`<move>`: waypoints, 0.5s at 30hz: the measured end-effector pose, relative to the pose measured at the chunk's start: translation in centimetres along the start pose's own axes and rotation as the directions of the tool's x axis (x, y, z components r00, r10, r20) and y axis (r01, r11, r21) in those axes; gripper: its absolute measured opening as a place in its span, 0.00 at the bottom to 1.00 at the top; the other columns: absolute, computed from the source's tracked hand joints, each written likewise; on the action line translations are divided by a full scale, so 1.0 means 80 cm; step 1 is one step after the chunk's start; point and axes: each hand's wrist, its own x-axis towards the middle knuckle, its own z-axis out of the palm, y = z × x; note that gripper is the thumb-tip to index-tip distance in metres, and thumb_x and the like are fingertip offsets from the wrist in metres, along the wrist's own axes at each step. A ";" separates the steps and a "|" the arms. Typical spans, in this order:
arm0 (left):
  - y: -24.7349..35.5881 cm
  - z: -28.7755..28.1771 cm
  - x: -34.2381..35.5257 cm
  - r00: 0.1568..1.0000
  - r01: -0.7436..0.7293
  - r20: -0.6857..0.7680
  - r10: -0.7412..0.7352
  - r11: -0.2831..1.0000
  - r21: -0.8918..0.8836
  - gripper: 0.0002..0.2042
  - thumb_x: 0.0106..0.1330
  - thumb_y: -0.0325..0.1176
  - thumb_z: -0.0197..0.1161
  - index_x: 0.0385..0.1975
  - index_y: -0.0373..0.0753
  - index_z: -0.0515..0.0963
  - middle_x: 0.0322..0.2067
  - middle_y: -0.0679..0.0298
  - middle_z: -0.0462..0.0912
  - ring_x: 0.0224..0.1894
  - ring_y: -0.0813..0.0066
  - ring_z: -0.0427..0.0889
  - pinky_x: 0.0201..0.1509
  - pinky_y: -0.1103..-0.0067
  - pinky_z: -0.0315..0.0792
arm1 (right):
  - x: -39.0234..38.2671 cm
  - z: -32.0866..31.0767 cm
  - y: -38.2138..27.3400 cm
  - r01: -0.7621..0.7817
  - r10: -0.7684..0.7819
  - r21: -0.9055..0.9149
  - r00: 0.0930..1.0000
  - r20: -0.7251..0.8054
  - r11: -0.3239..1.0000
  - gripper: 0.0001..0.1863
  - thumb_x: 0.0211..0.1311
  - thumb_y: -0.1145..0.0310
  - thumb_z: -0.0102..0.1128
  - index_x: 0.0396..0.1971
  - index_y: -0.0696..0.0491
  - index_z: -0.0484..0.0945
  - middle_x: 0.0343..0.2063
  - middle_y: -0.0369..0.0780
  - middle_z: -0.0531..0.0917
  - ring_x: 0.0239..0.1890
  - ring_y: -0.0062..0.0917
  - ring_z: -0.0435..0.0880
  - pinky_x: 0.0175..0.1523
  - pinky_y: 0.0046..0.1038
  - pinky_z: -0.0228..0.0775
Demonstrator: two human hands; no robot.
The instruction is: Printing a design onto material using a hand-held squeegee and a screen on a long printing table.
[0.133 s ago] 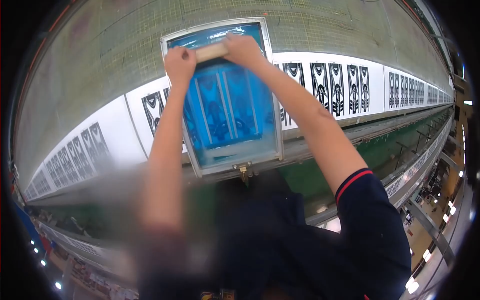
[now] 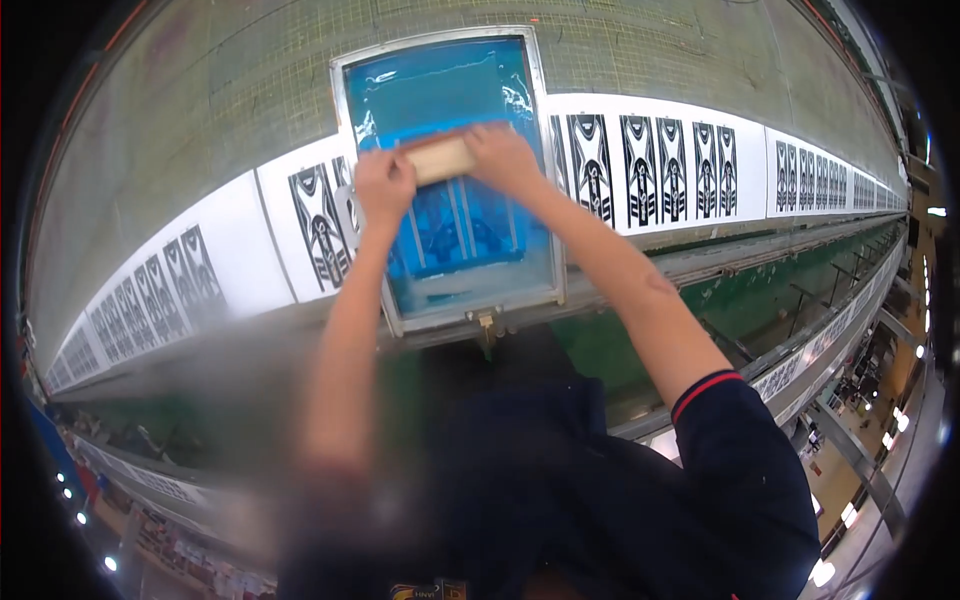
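Note:
A wooden-handled squeegee (image 2: 440, 160) lies across the blue mesh of a screen printing frame (image 2: 557, 240). My left hand (image 2: 386, 185) grips its left end, and my right hand (image 2: 503, 158) is wrapped round the right end. The squeegee's lower edge is hidden from me. Below it, pale stripes and dark shapes show through the blue screen. Glossy blue ink (image 2: 440, 85) coats the upper part of the mesh. At the frame's near edge sits a brass-coloured fitting (image 2: 487, 322).
White sheets with black printed patterns (image 2: 640, 170) run in a row along the long table (image 2: 250, 90) on both sides of the frame. A metal rail (image 2: 700, 250) follows the near edge, with a green surface beneath. Further printed sheets lie on another table at right.
Both hands have drawn the squeegee toward me, from near the frame's far end to about its middle. More of the far blue screen now shows.

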 end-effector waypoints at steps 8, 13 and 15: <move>0.092 -0.115 -0.224 0.972 -0.014 0.230 0.047 0.990 -0.143 0.02 0.56 0.26 0.62 0.28 0.38 0.80 0.28 0.56 0.78 0.34 0.53 0.76 0.41 0.61 0.71 | -0.250 -0.028 -0.145 -0.084 0.077 0.089 0.994 0.084 0.992 0.29 0.37 0.64 0.79 0.43 0.54 0.78 0.45 0.41 0.80 0.49 0.37 0.83 0.53 0.39 0.78; 0.096 -0.132 -0.263 0.898 0.329 0.355 -0.260 0.933 -0.149 0.06 0.65 0.30 0.65 0.35 0.36 0.85 0.34 0.57 0.83 0.41 0.54 0.82 0.47 0.66 0.74 | -0.290 -0.056 -0.168 -0.129 0.096 0.140 0.971 0.220 0.982 0.25 0.43 0.64 0.79 0.42 0.53 0.78 0.43 0.40 0.78 0.49 0.37 0.83 0.53 0.38 0.76; 0.067 -0.120 -0.202 0.907 0.421 0.058 -0.417 0.902 -0.093 0.11 0.67 0.35 0.67 0.44 0.38 0.87 0.37 0.56 0.86 0.44 0.56 0.83 0.49 0.68 0.75 | -0.300 -0.059 -0.155 -0.080 0.057 0.099 0.974 0.217 0.992 0.24 0.46 0.64 0.77 0.44 0.53 0.78 0.44 0.40 0.78 0.50 0.37 0.83 0.55 0.39 0.75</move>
